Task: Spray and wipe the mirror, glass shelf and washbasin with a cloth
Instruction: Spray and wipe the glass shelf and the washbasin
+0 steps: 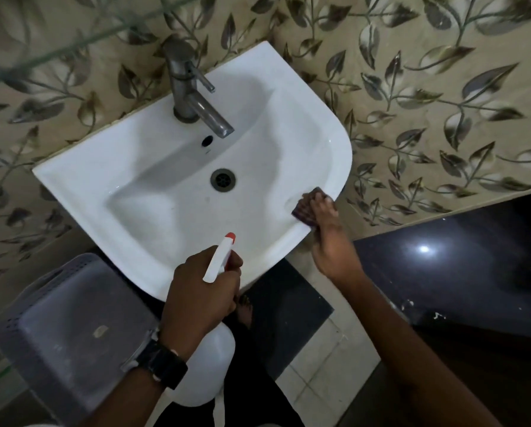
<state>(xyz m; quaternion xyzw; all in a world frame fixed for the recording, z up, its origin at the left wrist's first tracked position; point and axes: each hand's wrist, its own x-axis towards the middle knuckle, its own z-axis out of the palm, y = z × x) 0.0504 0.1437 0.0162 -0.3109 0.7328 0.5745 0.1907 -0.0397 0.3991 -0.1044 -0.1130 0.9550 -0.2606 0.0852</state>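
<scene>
A white washbasin point(153, 192) fills the middle of the head view, tilted, with a grey tap point(193, 97) at its back and a round drain point(222, 179) in the bowl. My left hand point(201, 291) grips a white spray bottle point(210, 362) by the neck; its red-tipped nozzle point(229, 237) points over the basin's front rim. My right hand point(329, 238) presses a dark purple cloth point(304, 208) against the basin's right front rim. The edge of the glass shelf point(73, 44) crosses the top left. The mirror is out of view.
Leaf-patterned tiles point(427, 103) cover the wall around the basin. A grey perforated plastic bin point(70, 334) stands at the lower left, below the basin. A glossy black surface point(474, 266) lies at the right. Tiled floor point(322, 368) shows beneath my arms.
</scene>
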